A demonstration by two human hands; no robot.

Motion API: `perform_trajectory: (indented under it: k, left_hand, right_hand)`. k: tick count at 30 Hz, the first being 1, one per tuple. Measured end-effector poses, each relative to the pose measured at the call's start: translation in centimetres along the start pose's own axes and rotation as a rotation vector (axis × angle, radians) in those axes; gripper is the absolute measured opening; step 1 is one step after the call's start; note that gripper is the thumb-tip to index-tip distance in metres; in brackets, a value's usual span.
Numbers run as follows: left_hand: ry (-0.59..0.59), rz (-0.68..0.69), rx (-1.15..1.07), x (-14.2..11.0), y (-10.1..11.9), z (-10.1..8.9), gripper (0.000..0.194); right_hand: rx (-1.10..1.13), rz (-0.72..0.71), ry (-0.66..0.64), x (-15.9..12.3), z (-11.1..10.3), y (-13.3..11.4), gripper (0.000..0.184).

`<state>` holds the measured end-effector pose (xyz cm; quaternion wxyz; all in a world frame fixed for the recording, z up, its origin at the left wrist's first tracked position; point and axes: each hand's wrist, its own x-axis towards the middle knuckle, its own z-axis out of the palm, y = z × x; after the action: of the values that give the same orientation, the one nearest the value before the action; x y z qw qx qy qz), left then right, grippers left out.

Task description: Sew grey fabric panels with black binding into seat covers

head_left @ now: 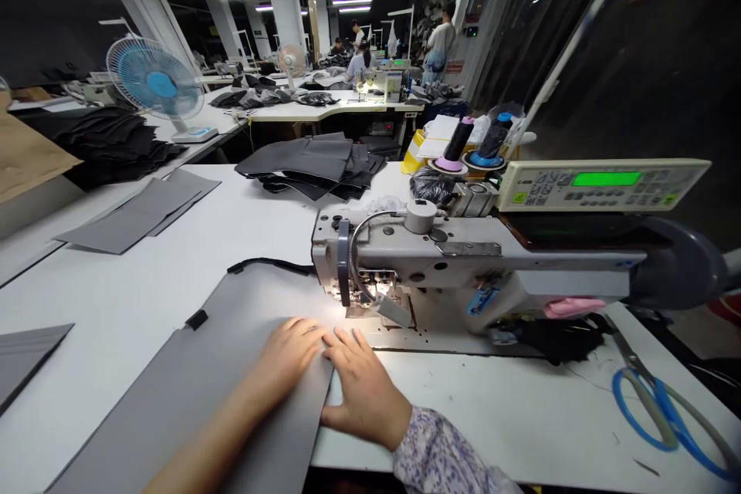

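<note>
You are pressing your left hand [289,355] and right hand [364,390] flat on a grey fabric panel [191,409], with the fingers extended and gripping nothing, the two hands sitting just beside each other. The panel is lying on a white sewing table [116,285], its far end reaching the foot area of an industrial sewing machine [405,247]. You cannot tell from this view whether the needle is down in the fabric or whether any seam is sewn. A black cord [272,265] is running along the panel's far edge, and a small black tab [197,319] is sitting on its surface. Progress: a pile of dark fabric panels [309,166] is lying farther along the table, and a grey panel [136,212] is lying to the left; whether these are finished or waiting cannot be told. Blue-handled scissors [654,409] are lying at near right.
</note>
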<state>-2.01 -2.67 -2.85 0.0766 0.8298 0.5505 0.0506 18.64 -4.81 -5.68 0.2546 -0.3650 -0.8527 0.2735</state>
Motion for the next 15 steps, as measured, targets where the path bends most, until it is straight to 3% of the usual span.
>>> perform_trajectory:
  k: [5,10,15]
  left_hand:
    - [0.133,-0.073,-0.037,-0.9,-0.2,2.0,0.033]
    - [0.193,-0.138,-0.055,1.0,0.6,2.0,0.035]
    - [0.220,-0.252,-0.069,2.8,0.9,2.0,0.035]
  right_hand:
    - [-0.044,0.001,0.040,0.0,0.3,0.5,0.065]
    - [-0.134,-0.082,0.093,-0.3,1.0,0.1,0.038]
    - [-0.145,-0.088,0.144,0.4,0.3,0.1,0.041]
